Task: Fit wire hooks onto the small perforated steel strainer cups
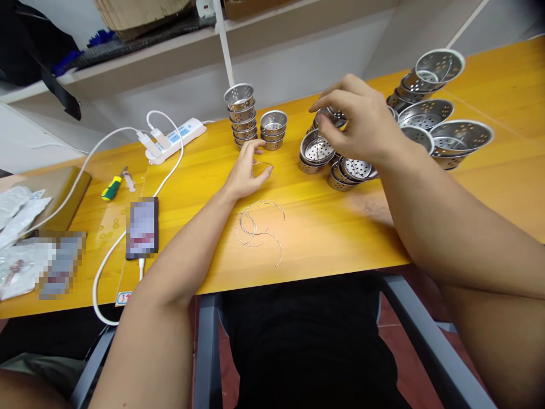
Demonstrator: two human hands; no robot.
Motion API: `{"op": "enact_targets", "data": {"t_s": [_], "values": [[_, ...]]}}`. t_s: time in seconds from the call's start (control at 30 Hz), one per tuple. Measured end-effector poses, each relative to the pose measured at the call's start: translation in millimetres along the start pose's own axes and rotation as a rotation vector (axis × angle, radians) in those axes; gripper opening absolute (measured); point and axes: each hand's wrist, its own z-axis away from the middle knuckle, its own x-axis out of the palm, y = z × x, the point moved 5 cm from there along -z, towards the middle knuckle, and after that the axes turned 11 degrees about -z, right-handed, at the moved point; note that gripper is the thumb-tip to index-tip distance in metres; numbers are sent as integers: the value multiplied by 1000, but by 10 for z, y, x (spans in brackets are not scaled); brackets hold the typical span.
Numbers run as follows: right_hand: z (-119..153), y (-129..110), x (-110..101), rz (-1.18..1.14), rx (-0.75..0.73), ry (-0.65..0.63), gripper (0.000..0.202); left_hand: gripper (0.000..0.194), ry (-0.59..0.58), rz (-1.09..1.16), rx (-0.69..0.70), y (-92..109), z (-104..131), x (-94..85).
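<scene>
Both spread open, left hand (247,171) is by wire (264,164), right hand (360,120) above cups (315,149).

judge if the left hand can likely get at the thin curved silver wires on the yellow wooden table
Probably yes: the left hand is open close by, and nothing seems to cover the wires or stand in between.
</scene>
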Motion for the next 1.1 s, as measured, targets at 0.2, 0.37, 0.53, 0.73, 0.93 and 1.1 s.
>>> {"op": "enact_targets", "data": {"t_s": [0.2, 0.37, 0.53, 0.73, 0.93, 1.1], "values": [[40, -603, 227, -241, -18, -216, 16, 71, -3, 4, -8, 40, -11, -9], [291, -816, 837, -375, -12, -137, 18, 82, -12, 14, -17, 65, -21, -41], [384, -659, 1144, -449, -111, -224, 17, 78, -20, 2, -52, 48, -12, -63], [324, -398, 976, -554, 1, -270, 8, 60, 21, -77, -165, -22, 6, -105], [357, -325, 996, -635, 78, -353, 11, 46, 114, -119, -236, -127, 33, -156], [290, -509, 969, -415, 8, -323, 19, 43, 155, -142, -289, -90, 29, -197]]}}
